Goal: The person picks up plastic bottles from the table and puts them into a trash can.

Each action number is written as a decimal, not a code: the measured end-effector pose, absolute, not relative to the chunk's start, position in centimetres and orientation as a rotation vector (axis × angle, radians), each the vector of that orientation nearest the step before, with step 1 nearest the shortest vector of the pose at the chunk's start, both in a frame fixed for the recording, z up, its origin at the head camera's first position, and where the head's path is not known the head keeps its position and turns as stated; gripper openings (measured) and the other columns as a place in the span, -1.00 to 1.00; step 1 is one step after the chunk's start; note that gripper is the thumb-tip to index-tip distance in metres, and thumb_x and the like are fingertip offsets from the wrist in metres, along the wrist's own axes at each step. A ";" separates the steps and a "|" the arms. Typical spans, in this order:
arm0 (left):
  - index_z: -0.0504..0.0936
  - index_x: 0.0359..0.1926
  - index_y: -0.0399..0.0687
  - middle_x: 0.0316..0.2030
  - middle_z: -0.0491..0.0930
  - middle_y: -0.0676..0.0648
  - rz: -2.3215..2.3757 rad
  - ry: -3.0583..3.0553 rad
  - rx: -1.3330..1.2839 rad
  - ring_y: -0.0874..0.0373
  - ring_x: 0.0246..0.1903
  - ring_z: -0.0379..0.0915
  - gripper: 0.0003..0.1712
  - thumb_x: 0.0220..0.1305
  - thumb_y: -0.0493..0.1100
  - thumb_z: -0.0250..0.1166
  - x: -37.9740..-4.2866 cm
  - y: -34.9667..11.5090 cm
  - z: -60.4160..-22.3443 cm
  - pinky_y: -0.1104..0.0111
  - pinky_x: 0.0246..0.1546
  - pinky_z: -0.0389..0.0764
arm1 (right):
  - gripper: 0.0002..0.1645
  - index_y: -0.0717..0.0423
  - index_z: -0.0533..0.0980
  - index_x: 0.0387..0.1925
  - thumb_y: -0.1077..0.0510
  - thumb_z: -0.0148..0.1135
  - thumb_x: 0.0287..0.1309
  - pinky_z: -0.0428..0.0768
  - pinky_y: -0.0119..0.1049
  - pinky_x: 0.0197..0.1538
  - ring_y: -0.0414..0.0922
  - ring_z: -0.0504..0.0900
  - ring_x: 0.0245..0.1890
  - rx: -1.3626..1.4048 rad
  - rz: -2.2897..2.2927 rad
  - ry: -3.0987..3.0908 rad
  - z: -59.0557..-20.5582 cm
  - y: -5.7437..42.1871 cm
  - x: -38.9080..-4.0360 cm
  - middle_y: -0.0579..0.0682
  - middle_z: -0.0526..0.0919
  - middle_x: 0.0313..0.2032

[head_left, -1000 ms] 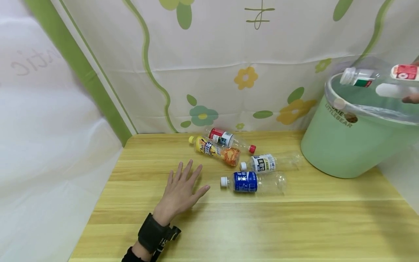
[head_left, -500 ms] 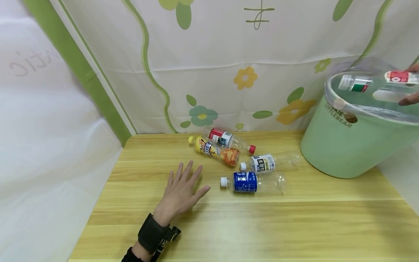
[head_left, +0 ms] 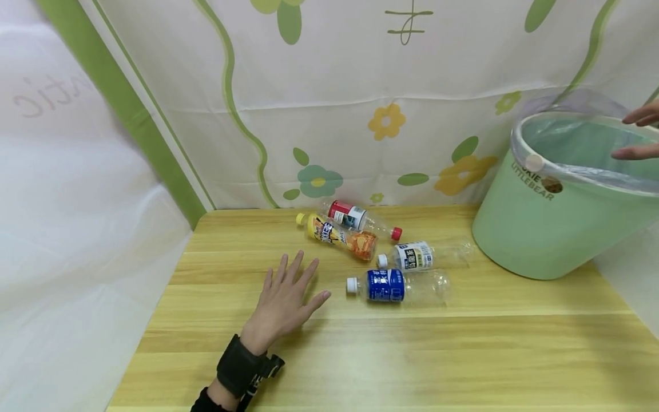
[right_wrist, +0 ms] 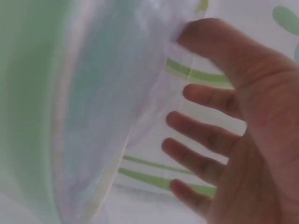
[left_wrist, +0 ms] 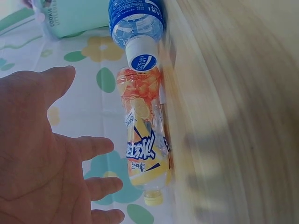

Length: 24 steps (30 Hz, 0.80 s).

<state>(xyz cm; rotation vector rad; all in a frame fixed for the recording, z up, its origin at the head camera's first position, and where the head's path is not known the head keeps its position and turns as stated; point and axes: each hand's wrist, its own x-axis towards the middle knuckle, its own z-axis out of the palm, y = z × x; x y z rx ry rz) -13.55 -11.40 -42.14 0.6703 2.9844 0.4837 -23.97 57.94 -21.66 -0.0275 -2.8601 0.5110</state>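
My left hand (head_left: pixel 282 306) is over the wooden table with its fingers spread, holding nothing. To its right lies a clear bottle with a blue label and white cap (head_left: pixel 386 286). Behind that is a clear bottle with a white-and-black label (head_left: pixel 416 256). Farther back, a yellow-and-orange drink bottle (head_left: pixel 340 236) lies against a red-capped bottle (head_left: pixel 347 215). Over the mouth of the green trash bin (head_left: pixel 556 223) is my right hand (right_wrist: pixel 252 126), its fingers apart and nothing between them. Only its fingers show at the head view's right edge.
A clear plastic liner (head_left: pixel 576 103) is folded over the bin's rim. The bin stands at the table's (head_left: pixel 412 355) back right. Behind everything hangs a flowered curtain (head_left: pixel 329 103), and white cloth (head_left: pixel 77 257) hangs at the left.
My right hand has let go of the bottles with red and green labels that it held over the bin. They are out of sight now. The left hand stays in place.
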 end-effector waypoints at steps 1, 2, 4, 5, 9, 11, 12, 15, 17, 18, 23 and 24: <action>0.13 0.61 0.13 0.58 -0.10 -0.20 0.484 2.983 0.667 -0.29 0.52 -0.33 -0.07 0.43 0.50 -0.09 -13.5 -11.4 -42.1 -0.32 0.38 -0.17 | -0.10 0.38 0.34 0.34 -0.02 0.51 0.14 0.09 -0.48 0.37 -0.07 0.32 0.38 -0.041 0.490 -2.864 -21.6 57.4 -23.8 0.32 0.42 0.24; 0.12 0.61 0.14 0.58 -0.11 -0.19 0.483 2.981 0.663 -0.29 0.52 -0.34 -0.07 0.43 0.50 -0.10 -13.6 -11.4 -42.1 -0.31 0.38 -0.17 | -0.04 0.42 0.28 0.40 -0.04 0.47 0.18 0.05 -0.26 0.46 0.18 0.23 0.43 -0.050 0.463 -2.867 -21.5 56.8 -23.6 0.46 0.33 0.30; 0.13 0.61 0.13 0.58 -0.10 -0.19 0.500 2.982 0.669 -0.29 0.52 -0.34 -0.07 0.43 0.50 -0.09 -13.6 -11.4 -42.1 -0.32 0.38 -0.17 | 0.03 0.49 0.17 0.44 -0.04 0.44 0.22 0.01 0.14 0.47 0.40 0.09 0.43 -0.038 0.437 -2.859 -21.3 55.6 -23.1 0.59 0.16 0.36; 0.12 0.61 0.14 0.59 -0.11 -0.19 0.497 2.981 0.668 -0.29 0.52 -0.35 -0.07 0.43 0.50 -0.10 -13.6 -11.4 -42.1 -0.32 0.38 -0.17 | 0.05 0.46 0.16 0.46 -0.04 0.45 0.21 0.03 0.15 0.47 0.39 0.09 0.44 -0.035 0.414 -2.848 -21.2 55.0 -22.8 0.56 0.14 0.39; 0.13 0.61 0.12 0.58 -0.09 -0.20 0.514 2.984 0.682 -0.30 0.52 -0.34 -0.08 0.44 0.49 -0.09 -13.6 -11.4 -42.0 -0.33 0.37 -0.18 | 0.17 0.37 0.08 0.52 -0.17 0.45 0.19 -0.03 0.42 0.36 0.49 -0.05 0.43 -0.015 0.281 -2.849 -20.4 51.7 -21.1 0.49 -0.02 0.47; 0.12 0.61 0.12 0.58 -0.09 -0.20 0.510 2.983 0.682 -0.30 0.52 -0.34 -0.08 0.45 0.48 -0.10 -13.5 -11.4 -42.0 -0.33 0.37 -0.18 | 0.18 0.34 0.08 0.53 -0.21 0.43 0.18 -0.05 0.41 0.37 0.46 -0.05 0.45 0.036 0.223 -2.825 -20.0 49.5 -20.1 0.46 -0.02 0.48; 0.13 0.61 0.11 0.58 -0.09 -0.20 0.517 2.983 0.685 -0.31 0.52 -0.33 -0.09 0.45 0.48 -0.09 -13.5 -11.4 -42.0 -0.34 0.37 -0.18 | 0.16 0.35 0.08 0.53 -0.21 0.41 0.21 -0.09 0.39 0.39 0.43 -0.08 0.46 0.080 0.216 -2.814 -19.9 48.3 -19.6 0.46 -0.02 0.48; 0.11 0.61 0.12 0.58 -0.11 -0.20 0.515 2.977 0.677 -0.29 0.52 -0.34 -0.08 0.45 0.49 -0.10 -13.5 -11.5 -41.9 -0.33 0.37 -0.19 | 0.02 0.34 0.17 0.50 -0.11 0.39 0.24 -0.11 0.31 0.44 0.40 0.00 0.46 0.301 0.253 -2.710 -19.8 44.8 -17.9 0.47 0.11 0.45; 0.10 0.62 0.13 0.59 -0.13 -0.19 0.508 2.976 0.678 -0.29 0.52 -0.34 -0.07 0.44 0.50 -0.10 -13.6 -11.5 -41.9 -0.32 0.38 -0.19 | -0.04 0.29 0.22 0.50 -0.08 0.38 0.25 -0.11 0.25 0.46 0.36 0.04 0.47 0.424 0.269 -2.654 -20.1 42.9 -16.9 0.42 0.17 0.45; 0.10 0.62 0.13 0.59 -0.13 -0.19 0.509 2.975 0.679 -0.29 0.52 -0.33 -0.07 0.44 0.50 -0.11 -13.6 -11.6 -41.9 -0.32 0.38 -0.19 | -0.05 0.26 0.23 0.50 -0.07 0.38 0.24 -0.10 0.22 0.47 0.34 0.06 0.47 0.477 0.267 -2.638 -20.2 42.2 -16.5 0.39 0.19 0.45; 0.10 0.62 0.14 0.59 -0.12 -0.19 0.517 2.976 0.686 -0.27 0.53 -0.35 -0.07 0.43 0.50 -0.09 -13.7 -11.6 -41.8 -0.33 0.38 -0.19 | -0.05 0.15 0.25 0.51 -0.11 0.40 0.23 0.02 0.29 0.42 0.39 0.17 0.41 0.590 0.230 -2.623 -20.8 39.3 -15.4 0.32 0.24 0.45; 0.09 0.62 0.15 0.59 -0.13 -0.19 0.512 2.976 0.683 -0.27 0.53 -0.35 -0.08 0.44 0.50 -0.10 -13.7 -11.6 -41.8 -0.32 0.38 -0.19 | -0.05 0.15 0.25 0.52 -0.11 0.40 0.23 0.04 0.33 0.40 0.41 0.19 0.39 0.597 0.234 -2.628 -20.9 38.9 -15.3 0.32 0.24 0.45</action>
